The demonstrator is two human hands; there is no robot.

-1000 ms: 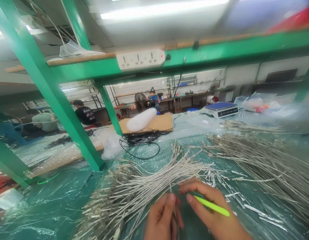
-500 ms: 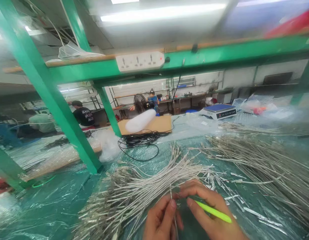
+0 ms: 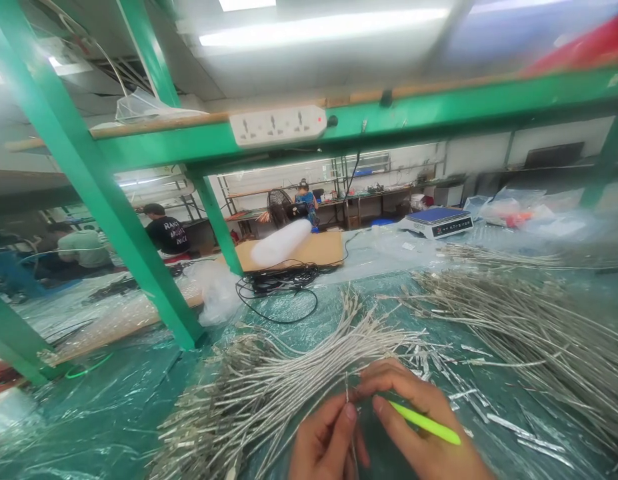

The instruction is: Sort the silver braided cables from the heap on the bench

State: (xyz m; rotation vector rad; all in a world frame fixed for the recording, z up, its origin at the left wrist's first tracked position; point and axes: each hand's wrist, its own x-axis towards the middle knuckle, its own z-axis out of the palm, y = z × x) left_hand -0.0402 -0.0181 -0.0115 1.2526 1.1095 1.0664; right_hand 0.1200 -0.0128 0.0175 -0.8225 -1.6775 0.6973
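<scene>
Left hand (image 3: pixel 323 440) shifted slightly rightward, pinching cable (image 3: pixel 347 388) toward bench (image 3: pixel 119 393) near edge; right hand (image 3: pixel 429 397) grips stick (image 3: pixel 425 423); likely tip work, next needs steadiness.

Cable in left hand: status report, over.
Left hand: pinching cable, tip showing. Right hand: close by, holding lime tool. Bundle just beyond; silvery strips to the right.

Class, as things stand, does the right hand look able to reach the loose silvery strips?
Probably yes: the silvery strips lie uncovered beside the right hand, though the green tool it holds may hamper it.
</scene>
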